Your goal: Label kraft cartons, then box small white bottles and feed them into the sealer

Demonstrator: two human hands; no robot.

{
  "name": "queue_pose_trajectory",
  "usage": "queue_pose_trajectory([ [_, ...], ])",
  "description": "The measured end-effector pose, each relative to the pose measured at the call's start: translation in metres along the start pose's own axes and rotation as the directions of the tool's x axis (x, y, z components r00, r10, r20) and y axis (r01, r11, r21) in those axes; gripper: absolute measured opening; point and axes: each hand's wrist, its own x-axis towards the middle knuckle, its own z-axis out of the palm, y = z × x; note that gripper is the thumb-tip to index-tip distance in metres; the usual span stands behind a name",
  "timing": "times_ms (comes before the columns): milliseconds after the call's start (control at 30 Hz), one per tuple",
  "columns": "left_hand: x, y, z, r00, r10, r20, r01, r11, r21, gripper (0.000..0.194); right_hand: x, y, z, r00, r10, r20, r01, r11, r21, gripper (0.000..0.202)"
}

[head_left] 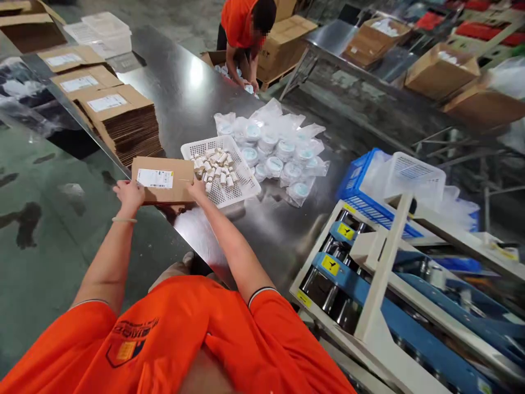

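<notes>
My left hand (130, 195) grips the left end of a flat brown cardboard box (182, 178) with a white label on it. At its right end, my right hand (197, 190) holds the same box, fingers partly hidden. The box is over the table's near edge, in front of a tall stack of flattened cardboard boxes (133, 123). Just right of it sits a white perforated basket (247, 183) with many small cream-coloured rolled pieces (217, 167) inside. Beyond the basket lie several round white tubs in clear plastic bags (274, 164).
The steel table (172, 71) runs away to the upper left. Clear plastic containers (107, 33) stand at its far end. A roller conveyor (340, 268) and a blue crate (365, 189) are on the right. Across the table a co-worker (241, 33) bends over a carton.
</notes>
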Motion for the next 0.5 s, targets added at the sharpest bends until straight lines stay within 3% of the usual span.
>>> queue_pose_trajectory([
  [67,-0.003,-0.007,0.002,0.999,0.050,0.018,-0.049,0.998,-0.049,0.012,-0.007,0.016,-0.013,0.999,0.035,-0.029,-0.028,0.977,0.213,0.025],
  [133,-0.009,-0.015,0.003,0.986,0.167,0.011,-0.164,0.978,-0.127,0.031,-0.026,0.043,-0.042,0.999,0.020,-0.038,-0.003,0.911,0.413,0.033],
  [200,-0.018,-0.018,0.007,0.929,0.363,-0.074,-0.370,0.902,-0.221,0.063,-0.056,0.079,-0.078,0.999,-0.016,-0.046,0.036,0.877,0.478,0.036],
  [233,-0.025,-0.017,0.012,0.872,0.479,-0.100,-0.487,0.831,-0.270,0.078,-0.076,0.098,-0.095,0.998,-0.022,-0.064,0.050,0.873,0.485,0.036],
  [267,-0.035,-0.013,0.018,0.797,0.600,-0.071,-0.587,0.741,-0.327,0.087,-0.097,0.119,-0.110,0.996,-0.018,-0.083,0.057,0.869,0.491,0.035],
  [300,-0.048,-0.007,0.027,0.694,0.720,0.028,-0.654,0.646,-0.394,0.086,-0.120,0.140,-0.123,0.995,-0.014,-0.099,0.062,0.864,0.500,0.034],
  [333,-0.064,0.001,0.038,0.556,0.811,0.180,-0.680,0.569,-0.462,0.074,-0.144,0.161,-0.132,0.993,-0.007,-0.114,0.064,0.862,0.503,0.035],
  [400,-0.103,0.019,0.064,0.248,0.833,0.495,-0.674,0.515,-0.529,0.041,-0.189,0.204,-0.144,0.986,0.017,-0.167,0.065,0.878,0.474,0.041],
  [433,-0.124,0.027,0.079,0.164,0.797,0.581,-0.698,0.510,-0.502,0.031,-0.208,0.224,-0.149,0.973,0.025,-0.228,0.075,0.906,0.417,0.045],
  [467,-0.145,0.035,0.093,0.135,0.766,0.628,-0.744,0.497,-0.447,0.026,-0.226,0.242,-0.154,0.950,0.019,-0.313,0.089,0.941,0.327,0.050],
  [500,-0.164,0.042,0.106,0.141,0.749,0.648,-0.797,0.474,-0.374,0.023,-0.240,0.257,-0.159,0.914,-0.013,-0.405,0.103,0.974,0.200,0.055],
])
